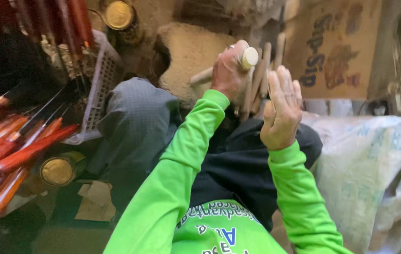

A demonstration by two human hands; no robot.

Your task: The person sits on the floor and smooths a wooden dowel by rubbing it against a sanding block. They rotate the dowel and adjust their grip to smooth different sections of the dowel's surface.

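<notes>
Left hand: fist clamped round a pale wooden handle, raised out front.
Right hand: spread flat, fingers up, holding nothing, just beside more pale sticks.
Far left: varnished red handles, brass-lidded tin.

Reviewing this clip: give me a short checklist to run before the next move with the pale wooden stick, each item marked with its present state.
1. Left hand closed firmly around the pale wooden stick: ok.
2. Right hand free: ok, open and flat, holding nothing.
3. Right hand apart from the bundle of bare sticks: cannot tell, it overlaps them in this view.
4. Red-varnished handles out of the hands' way: ok, they lie far to the side.
5. Gold-lidded can closed: ok, lid on.
</notes>
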